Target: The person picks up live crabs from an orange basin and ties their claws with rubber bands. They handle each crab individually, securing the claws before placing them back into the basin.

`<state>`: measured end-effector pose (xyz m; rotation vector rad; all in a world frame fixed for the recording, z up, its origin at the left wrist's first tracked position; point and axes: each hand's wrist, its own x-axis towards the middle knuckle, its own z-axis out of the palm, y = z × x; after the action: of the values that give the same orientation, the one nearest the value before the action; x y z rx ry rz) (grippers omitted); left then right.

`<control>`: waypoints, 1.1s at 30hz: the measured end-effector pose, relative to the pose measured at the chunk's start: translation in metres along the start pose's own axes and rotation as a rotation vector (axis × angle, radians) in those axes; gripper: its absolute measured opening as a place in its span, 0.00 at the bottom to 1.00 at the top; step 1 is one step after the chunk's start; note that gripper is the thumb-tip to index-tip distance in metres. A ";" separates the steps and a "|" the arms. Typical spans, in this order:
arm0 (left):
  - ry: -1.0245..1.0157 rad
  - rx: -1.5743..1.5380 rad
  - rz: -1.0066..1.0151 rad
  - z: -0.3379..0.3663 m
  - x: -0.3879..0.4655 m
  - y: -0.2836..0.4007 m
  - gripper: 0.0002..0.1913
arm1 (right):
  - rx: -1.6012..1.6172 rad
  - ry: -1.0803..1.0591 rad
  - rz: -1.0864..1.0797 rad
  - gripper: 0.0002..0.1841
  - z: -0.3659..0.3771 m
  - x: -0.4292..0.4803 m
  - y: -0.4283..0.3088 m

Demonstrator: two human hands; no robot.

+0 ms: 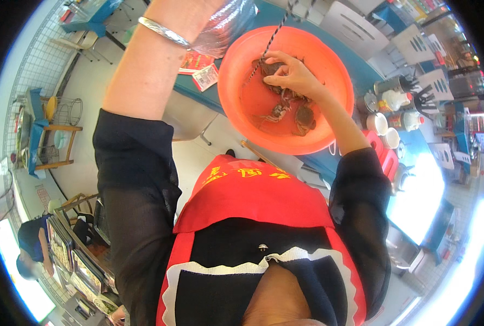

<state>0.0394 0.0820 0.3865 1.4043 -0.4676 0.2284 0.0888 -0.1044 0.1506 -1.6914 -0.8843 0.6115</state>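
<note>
An orange-red plastic basin (234,110) on a blue tabletop holds several brown crabs. My right hand (295,77) reaches into it, its thumb and fingers bent around a crab (272,73). Whether the fingers grip the crab is hard to tell. A black-and-white twisted cord (278,30) runs down from the top edge, past my right fingertips. Below the hand lie a crab with its pale side showing (280,111) and a darker crab (305,119). My left forearm, with a silver bangle (164,31), extends up; the left hand is out of view.
Shiny clear plastic (229,28) and a red-and-white printed packet (206,77) are left of the basin. White cups (377,123), bottles (394,100) and utensil holders stand to the right. Chairs (354,28) line the table's far side. A person (34,244) is at lower left near trays.
</note>
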 end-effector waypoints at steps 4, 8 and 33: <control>0.129 0.081 -0.069 -0.019 -0.014 -0.002 0.05 | 0.032 -0.074 0.095 0.09 0.028 0.023 -0.012; 0.109 0.154 -0.067 -0.052 -0.043 -0.012 0.06 | 0.068 -0.009 0.235 0.12 0.016 0.031 -0.019; 0.177 0.116 -0.357 -0.122 -0.052 -0.091 0.09 | -0.256 0.395 -0.603 0.11 0.007 0.095 -0.157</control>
<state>0.0533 0.1931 0.2711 1.5383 -0.0543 0.0890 0.0999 -0.0013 0.3022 -1.5739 -1.1384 -0.2444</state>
